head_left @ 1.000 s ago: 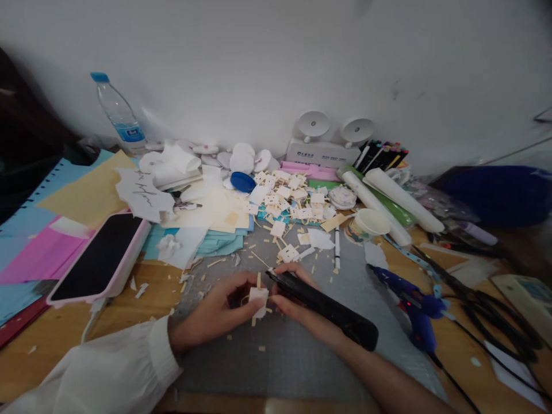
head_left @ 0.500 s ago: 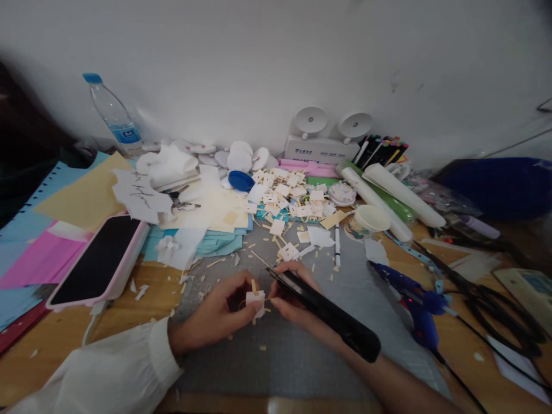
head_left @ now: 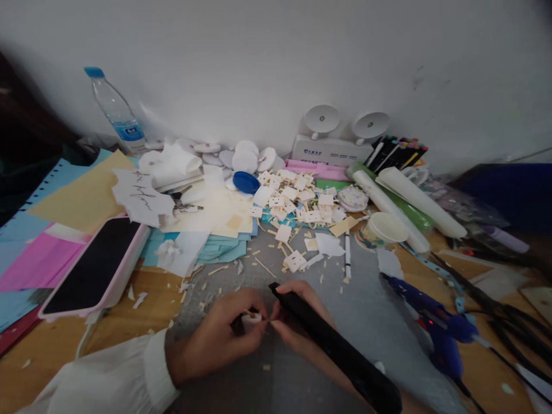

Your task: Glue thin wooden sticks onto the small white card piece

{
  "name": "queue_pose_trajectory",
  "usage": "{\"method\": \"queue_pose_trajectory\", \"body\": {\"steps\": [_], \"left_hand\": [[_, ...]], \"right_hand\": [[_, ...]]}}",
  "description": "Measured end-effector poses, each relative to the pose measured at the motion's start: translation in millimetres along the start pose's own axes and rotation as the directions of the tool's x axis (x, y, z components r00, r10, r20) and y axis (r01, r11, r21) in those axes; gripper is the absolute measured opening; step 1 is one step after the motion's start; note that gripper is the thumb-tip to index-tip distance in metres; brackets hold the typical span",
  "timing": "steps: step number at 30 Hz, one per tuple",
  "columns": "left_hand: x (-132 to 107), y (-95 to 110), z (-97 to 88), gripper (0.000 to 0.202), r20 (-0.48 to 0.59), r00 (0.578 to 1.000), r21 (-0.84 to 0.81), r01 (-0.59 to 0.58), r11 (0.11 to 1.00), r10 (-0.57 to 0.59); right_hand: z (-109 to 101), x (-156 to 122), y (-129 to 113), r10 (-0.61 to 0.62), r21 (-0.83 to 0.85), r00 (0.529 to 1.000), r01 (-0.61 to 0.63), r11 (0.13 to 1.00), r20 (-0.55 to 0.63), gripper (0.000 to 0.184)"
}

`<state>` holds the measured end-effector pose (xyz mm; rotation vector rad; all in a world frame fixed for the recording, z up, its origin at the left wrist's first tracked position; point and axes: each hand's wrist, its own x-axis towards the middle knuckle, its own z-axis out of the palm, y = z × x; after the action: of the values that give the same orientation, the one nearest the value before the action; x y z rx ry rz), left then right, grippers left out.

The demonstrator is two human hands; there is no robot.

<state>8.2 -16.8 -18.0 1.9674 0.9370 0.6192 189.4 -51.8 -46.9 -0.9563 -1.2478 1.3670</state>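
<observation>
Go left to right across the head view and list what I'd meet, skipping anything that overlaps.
Phone → left hand → right hand → white pen → blue glue gun.

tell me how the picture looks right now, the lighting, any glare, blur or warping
Head view: dim, greyish light, with a faint pale glare on the wall beside the bottle; head view: the bottle leans outward, probably wide-angle distortion; head view: the scissors near the right edge look soft; head view: the white piece in the left hand lacks crisp detail.
</observation>
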Motion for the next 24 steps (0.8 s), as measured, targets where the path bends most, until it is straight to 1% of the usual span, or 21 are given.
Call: {"method": "queue_pose_trajectory", "body": {"steps": [6,11,17,21,24], "left_hand": [[-2.0,-2.0,0.8,0.019,0.013,1.000,-0.023,-0.021,1.000,0.021],[-2.3,-0.4,-1.5,0.017,0.045,0.999,-0.060,-0.013,0.998,0.016],[-1.8,-1.1,-2.8,0.014,0.065,0.997,-0.074,0.042,0.996,-0.037],[-2.3,-4.6,-1.3,0.013,0.047,0.999,-0.087,0.032,0.996,-0.028],[-3.1,-6.6,0.2,0.015,0.022,1.000,-0.070,0.017,0.997,-0.016]], "right_hand": [[1.4,0.3,0.2,-0.061,-0.059,0.998,0.062,0.996,0.019,0.044],[1.5,-1.2,0.7,-0.035,-0.136,0.999,0.034,0.990,-0.002,0.040],[3.3,-2.0,0.9,0.002,-0.138,1.000,-0.004,0.990,-0.015,0.038],[3.0,-0.2,4.4,-0.013,-0.178,1.000,0.012,0.984,-0.009,0.037],[2.9,0.7,7.5,-0.015,-0.228,1.000,0.019,0.974,0.018,0.038]]}}
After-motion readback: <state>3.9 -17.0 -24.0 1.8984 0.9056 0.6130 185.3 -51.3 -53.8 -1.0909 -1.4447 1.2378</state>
